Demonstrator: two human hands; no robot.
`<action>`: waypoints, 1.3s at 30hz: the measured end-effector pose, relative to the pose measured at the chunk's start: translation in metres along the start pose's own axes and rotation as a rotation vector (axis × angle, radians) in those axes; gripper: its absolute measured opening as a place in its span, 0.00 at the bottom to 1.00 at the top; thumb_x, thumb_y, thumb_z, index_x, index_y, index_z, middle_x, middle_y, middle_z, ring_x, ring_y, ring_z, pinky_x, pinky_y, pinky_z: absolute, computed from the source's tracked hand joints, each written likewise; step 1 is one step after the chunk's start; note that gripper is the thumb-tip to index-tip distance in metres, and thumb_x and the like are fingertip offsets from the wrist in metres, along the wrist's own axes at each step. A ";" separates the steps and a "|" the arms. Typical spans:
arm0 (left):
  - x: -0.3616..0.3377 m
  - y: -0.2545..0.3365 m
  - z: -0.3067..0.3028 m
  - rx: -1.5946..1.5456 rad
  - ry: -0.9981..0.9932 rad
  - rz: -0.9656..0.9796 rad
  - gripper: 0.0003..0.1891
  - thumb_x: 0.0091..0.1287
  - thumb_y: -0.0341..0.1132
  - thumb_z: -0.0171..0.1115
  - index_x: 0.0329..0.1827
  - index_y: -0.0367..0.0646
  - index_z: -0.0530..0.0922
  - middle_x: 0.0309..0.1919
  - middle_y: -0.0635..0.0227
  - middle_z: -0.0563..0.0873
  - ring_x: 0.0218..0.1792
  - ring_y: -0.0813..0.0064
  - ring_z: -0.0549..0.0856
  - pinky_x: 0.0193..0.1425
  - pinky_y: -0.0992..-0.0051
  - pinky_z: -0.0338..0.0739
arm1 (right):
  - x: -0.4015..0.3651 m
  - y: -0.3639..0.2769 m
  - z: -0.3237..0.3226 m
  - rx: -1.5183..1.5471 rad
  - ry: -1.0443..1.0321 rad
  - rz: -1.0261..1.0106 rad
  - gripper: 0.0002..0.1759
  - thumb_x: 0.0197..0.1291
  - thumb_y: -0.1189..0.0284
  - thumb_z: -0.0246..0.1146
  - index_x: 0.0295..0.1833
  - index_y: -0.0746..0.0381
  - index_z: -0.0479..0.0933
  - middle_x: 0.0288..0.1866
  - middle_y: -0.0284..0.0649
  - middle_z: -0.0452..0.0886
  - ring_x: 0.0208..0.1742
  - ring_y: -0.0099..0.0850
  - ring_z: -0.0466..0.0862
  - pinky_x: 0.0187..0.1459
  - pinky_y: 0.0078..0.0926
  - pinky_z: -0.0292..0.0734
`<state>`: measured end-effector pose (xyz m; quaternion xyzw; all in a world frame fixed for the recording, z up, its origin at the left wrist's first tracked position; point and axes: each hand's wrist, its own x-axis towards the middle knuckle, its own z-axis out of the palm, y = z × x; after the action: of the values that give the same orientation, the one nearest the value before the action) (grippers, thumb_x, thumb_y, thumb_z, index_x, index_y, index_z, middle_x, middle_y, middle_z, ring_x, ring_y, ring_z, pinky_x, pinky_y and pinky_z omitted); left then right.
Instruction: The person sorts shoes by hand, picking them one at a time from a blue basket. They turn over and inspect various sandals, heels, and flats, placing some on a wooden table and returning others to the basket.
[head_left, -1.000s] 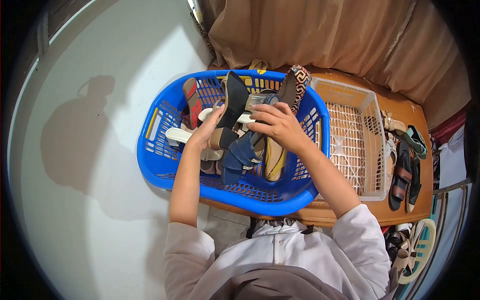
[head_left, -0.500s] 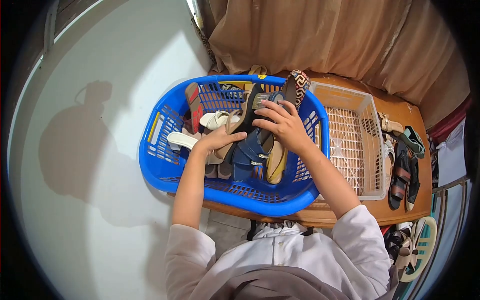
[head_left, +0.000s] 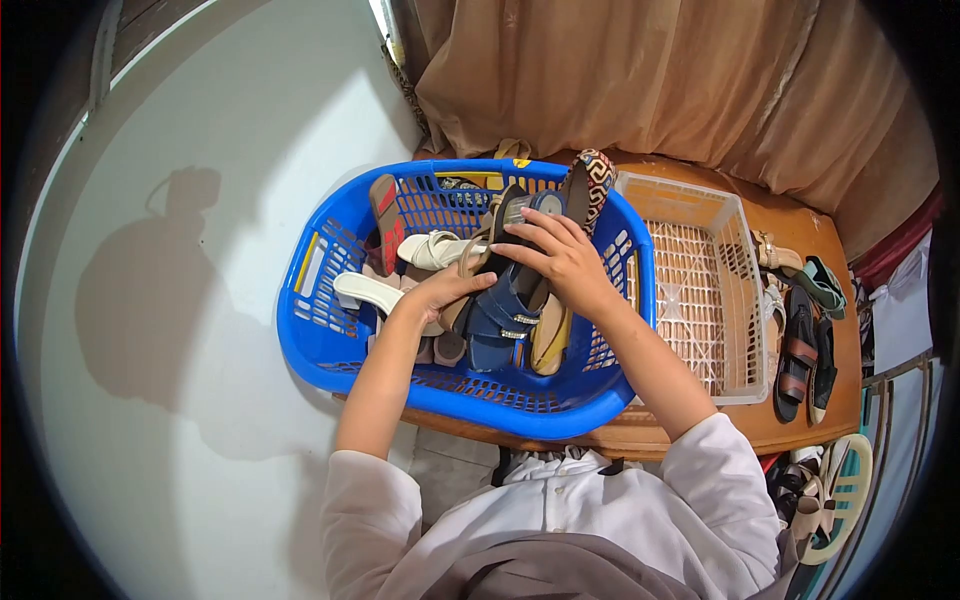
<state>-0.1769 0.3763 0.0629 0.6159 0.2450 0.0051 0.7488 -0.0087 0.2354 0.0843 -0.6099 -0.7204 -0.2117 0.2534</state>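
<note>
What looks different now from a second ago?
The left fingers have moved rightward and lowered the tan heeled sandal with a black sole deeper into the blue plastic basket, without letting go. The white strappy sandal behind it shows more fully. The right fingers stay at the shoe with a clear block heel; the clear plastic crate stays beside the basket.

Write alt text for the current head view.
A person's left hand grips a dark-soled sandal and the right hand touches a clear-heeled shoe in a blue basket of assorted footwear. A translucent crate and more sandals sit beside it on a wooden table.
</note>
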 end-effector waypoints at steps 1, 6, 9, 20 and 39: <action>0.002 -0.002 -0.001 -0.010 -0.001 -0.002 0.40 0.54 0.49 0.69 0.66 0.41 0.63 0.56 0.62 0.76 0.54 0.74 0.77 0.57 0.76 0.73 | 0.001 0.000 0.000 0.008 0.033 0.018 0.23 0.53 0.73 0.52 0.56 0.43 0.73 0.57 0.29 0.72 0.66 0.29 0.65 0.64 0.34 0.61; 0.009 -0.012 0.000 -0.130 -0.017 0.011 0.40 0.53 0.51 0.69 0.65 0.43 0.63 0.56 0.63 0.76 0.54 0.74 0.77 0.56 0.74 0.74 | 0.003 0.001 -0.005 -0.007 0.170 0.140 0.30 0.48 0.82 0.54 0.59 0.48 0.71 0.55 0.38 0.73 0.61 0.35 0.70 0.60 0.34 0.66; 0.013 -0.016 0.008 -0.284 -0.026 0.069 0.38 0.53 0.52 0.69 0.64 0.43 0.64 0.53 0.63 0.78 0.51 0.75 0.79 0.53 0.75 0.77 | 0.002 0.007 0.004 0.455 0.277 0.464 0.33 0.42 0.89 0.54 0.58 0.54 0.71 0.51 0.45 0.74 0.54 0.42 0.74 0.57 0.35 0.70; 0.018 -0.017 0.016 -0.436 0.097 -0.023 0.38 0.55 0.57 0.64 0.63 0.42 0.64 0.52 0.64 0.78 0.51 0.73 0.80 0.50 0.74 0.80 | 0.000 0.007 0.002 0.645 0.219 0.405 0.21 0.59 0.75 0.52 0.59 0.64 0.69 0.64 0.51 0.68 0.69 0.44 0.62 0.67 0.34 0.57; 0.009 -0.009 0.024 -0.659 -0.118 0.308 0.29 0.68 0.49 0.35 0.66 0.40 0.61 0.62 0.58 0.70 0.60 0.64 0.74 0.62 0.66 0.70 | -0.002 0.012 0.001 1.290 0.242 0.409 0.47 0.44 0.61 0.64 0.70 0.61 0.53 0.71 0.46 0.53 0.73 0.41 0.51 0.71 0.38 0.44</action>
<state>-0.1628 0.3552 0.0538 0.3706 0.0909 0.1609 0.9102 0.0037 0.2368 0.0821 -0.4328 -0.5393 0.2450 0.6795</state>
